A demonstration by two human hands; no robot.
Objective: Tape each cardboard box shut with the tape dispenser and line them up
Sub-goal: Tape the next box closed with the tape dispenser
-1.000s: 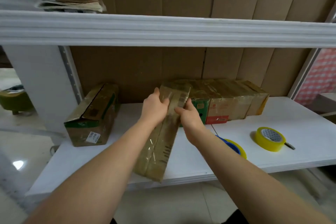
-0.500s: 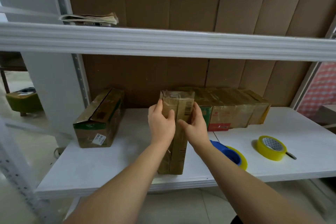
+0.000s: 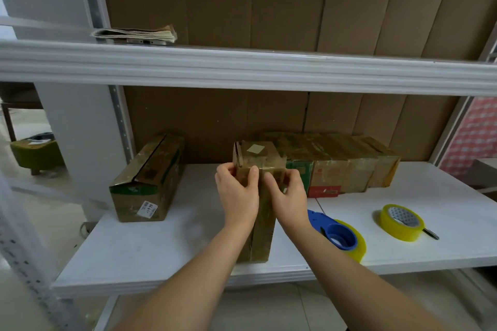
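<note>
Brown cardboard box [image 3: 262, 212], long and narrow, stands on the white lower shelf [image 3: 166, 244] with its near end at the shelf's front edge. Both hands hold its top. Left hand [image 3: 238, 195] grips the left side, fingers curled over the upper edge and thumb on the near face. Right hand [image 3: 287, 196] grips the right side, fingers curled round the corner; its fingertips are hidden behind the box. The forearms cover much of the box's lower sides.

Row of taped boxes [image 3: 336, 166] stands against the back of the shelf, directly right of the held box; whether they touch it cannot be told. The joints between these boxes are hard to make out under glossy tape. Separate box [image 3: 148, 180] lies well apart to the left, its top seam showing a dark gap.

Blue tape dispenser [image 3: 337, 234], loaded with yellowish tape, lies just right of the right forearm, which partly covers it. Spare tape roll [image 3: 402, 219] lies further right. Upper shelf [image 3: 242, 67] carries a stack of folded paper [image 3: 134, 35].
</note>
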